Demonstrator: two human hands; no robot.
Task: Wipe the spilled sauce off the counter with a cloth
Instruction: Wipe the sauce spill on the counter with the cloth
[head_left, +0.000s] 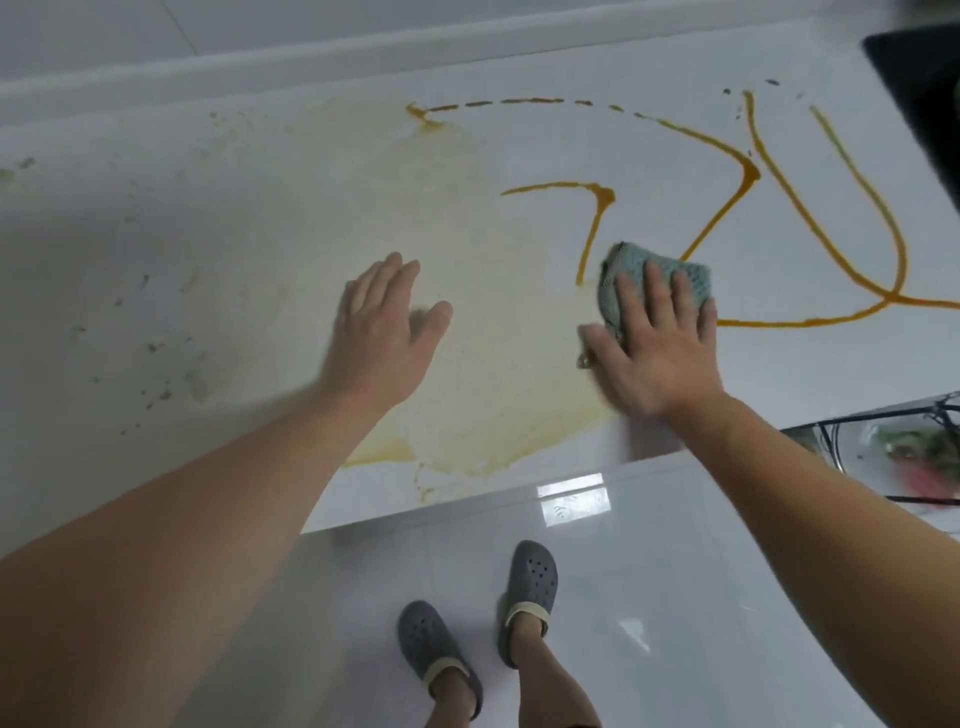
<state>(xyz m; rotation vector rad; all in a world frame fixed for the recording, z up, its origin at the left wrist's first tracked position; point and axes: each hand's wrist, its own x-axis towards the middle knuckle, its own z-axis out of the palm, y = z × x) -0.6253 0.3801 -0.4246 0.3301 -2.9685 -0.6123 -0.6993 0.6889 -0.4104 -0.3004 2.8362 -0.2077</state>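
Head view looks down on a white tabletop (156, 249) where the right hand (660, 348) lies flat on a folded blue-green cloth (628, 265), fingers (683, 299) straight and spread so the palm bears down on it rather than gripping; that suits pushing the cloth across the surface. The cloth sits towards the front edge, right at the lower ends of two orange sauce lines (883, 208), which loop onward to the right edge and back towards the rear wall, so the wiping looks roughly half done. The left hand (387, 317) is open with fingers straight and holds nothing; whether it rests on the tabletop or hovers just above a pale yellowish smear (493, 389) I cannot tell, though it seems placed to steady the body. Nothing stands between the cloth and the remaining sauce. At the far right corner is a dark sink (924, 78), below the front edge a wire rack (893, 447), and grey clogs (530, 587) on the glossy floor.
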